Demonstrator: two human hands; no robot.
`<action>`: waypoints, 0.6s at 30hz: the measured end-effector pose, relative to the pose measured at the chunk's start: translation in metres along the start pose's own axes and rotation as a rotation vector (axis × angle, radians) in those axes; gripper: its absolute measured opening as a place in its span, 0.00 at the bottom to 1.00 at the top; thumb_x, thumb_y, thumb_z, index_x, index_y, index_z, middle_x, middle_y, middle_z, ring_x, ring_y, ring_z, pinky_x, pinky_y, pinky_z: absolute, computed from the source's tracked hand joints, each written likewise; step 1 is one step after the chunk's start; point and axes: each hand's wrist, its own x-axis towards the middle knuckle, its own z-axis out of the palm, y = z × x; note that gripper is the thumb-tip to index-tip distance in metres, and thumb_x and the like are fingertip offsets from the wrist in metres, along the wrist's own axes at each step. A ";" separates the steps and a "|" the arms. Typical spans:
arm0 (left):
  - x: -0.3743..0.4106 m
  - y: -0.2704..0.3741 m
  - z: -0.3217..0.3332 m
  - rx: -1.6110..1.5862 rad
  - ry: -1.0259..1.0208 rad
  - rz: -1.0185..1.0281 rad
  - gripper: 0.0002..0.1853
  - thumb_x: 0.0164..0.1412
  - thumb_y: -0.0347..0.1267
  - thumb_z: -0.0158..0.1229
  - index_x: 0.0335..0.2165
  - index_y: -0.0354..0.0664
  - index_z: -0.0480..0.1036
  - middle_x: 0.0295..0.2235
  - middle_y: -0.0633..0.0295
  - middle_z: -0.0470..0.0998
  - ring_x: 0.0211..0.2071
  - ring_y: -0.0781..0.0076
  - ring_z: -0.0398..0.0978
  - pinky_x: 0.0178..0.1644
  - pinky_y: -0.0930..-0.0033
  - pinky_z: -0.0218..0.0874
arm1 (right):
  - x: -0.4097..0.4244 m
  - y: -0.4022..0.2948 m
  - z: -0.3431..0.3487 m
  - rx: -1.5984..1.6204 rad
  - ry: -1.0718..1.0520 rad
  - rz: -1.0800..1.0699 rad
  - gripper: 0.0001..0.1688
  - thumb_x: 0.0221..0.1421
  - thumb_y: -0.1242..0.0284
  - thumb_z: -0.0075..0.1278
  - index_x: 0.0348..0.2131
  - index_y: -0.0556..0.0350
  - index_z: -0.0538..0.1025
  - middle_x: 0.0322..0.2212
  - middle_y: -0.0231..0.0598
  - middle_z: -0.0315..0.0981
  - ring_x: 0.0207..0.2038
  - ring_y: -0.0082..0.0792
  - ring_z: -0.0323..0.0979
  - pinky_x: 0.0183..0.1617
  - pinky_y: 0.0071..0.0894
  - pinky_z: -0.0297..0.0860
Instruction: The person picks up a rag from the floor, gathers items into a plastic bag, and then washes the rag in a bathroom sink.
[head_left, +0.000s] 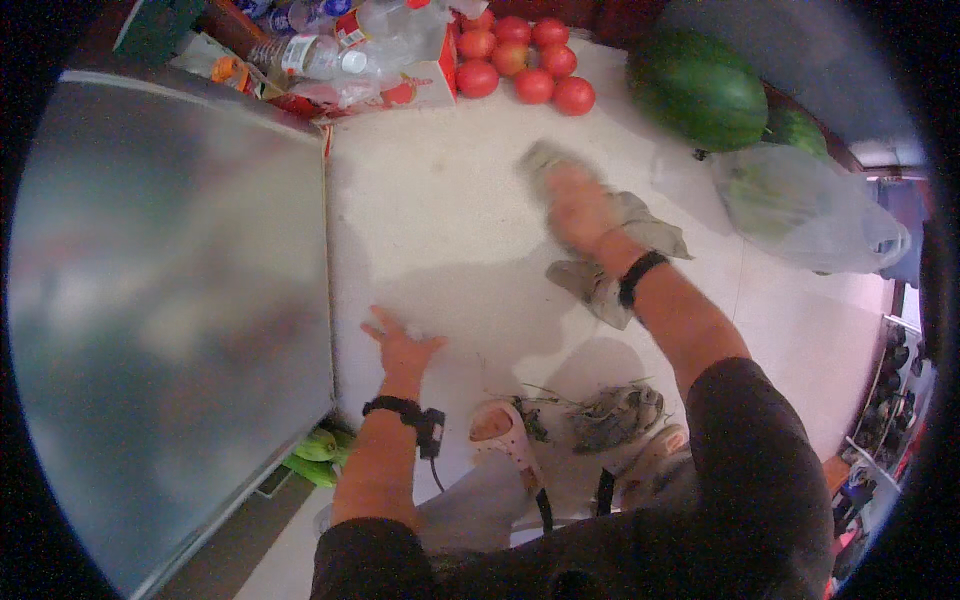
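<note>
My right hand (581, 206), blurred, lies on a crumpled grey-green cloth (649, 225) spread on the pale floor (442, 202). Its fingers are hidden by blur, but cloth shows beyond them and on both sides of the wrist. A black band circles that wrist. Over the floor to the left, my left hand (405, 345) has its fingers spread and holds nothing. The left wrist wears a black strap with a small cabled device (430, 433). Close to my pink perforated clog (506, 435) sits a dirty greyish clump (622, 412) with thin stalk-like strands.
A large glossy grey panel (172, 247) stands along the left, with green vegetables (319, 450) by its lower edge. At the back are a carton (424, 86) of plastic bottles, several tomatoes (532, 86) and a watermelon (697, 90). A translucent plastic bag (817, 214) lies at right.
</note>
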 end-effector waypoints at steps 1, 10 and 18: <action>0.006 -0.009 0.007 0.037 0.036 -0.002 0.68 0.26 0.43 0.69 0.54 0.40 0.25 0.53 0.33 0.28 0.51 0.48 0.55 0.50 0.66 0.55 | 0.007 0.035 0.005 -0.018 0.152 0.171 0.26 0.50 0.66 0.36 0.50 0.52 0.58 0.54 0.42 0.45 0.56 0.40 0.44 0.57 0.46 0.45; 0.019 0.001 0.005 0.023 -0.105 -0.059 0.72 0.25 0.43 0.70 0.52 0.34 0.19 0.52 0.30 0.24 0.52 0.44 0.52 0.54 0.67 0.49 | 0.033 -0.025 0.022 -0.069 0.120 -0.124 0.28 0.47 0.70 0.39 0.49 0.57 0.57 0.50 0.51 0.49 0.53 0.48 0.48 0.55 0.42 0.49; 0.010 -0.003 0.001 -0.041 -0.096 -0.086 0.72 0.24 0.43 0.70 0.51 0.31 0.20 0.51 0.26 0.26 0.53 0.44 0.48 0.54 0.67 0.48 | 0.030 -0.068 0.017 0.404 0.023 -0.303 0.26 0.45 0.77 0.38 0.48 0.58 0.59 0.50 0.49 0.50 0.52 0.49 0.49 0.55 0.36 0.49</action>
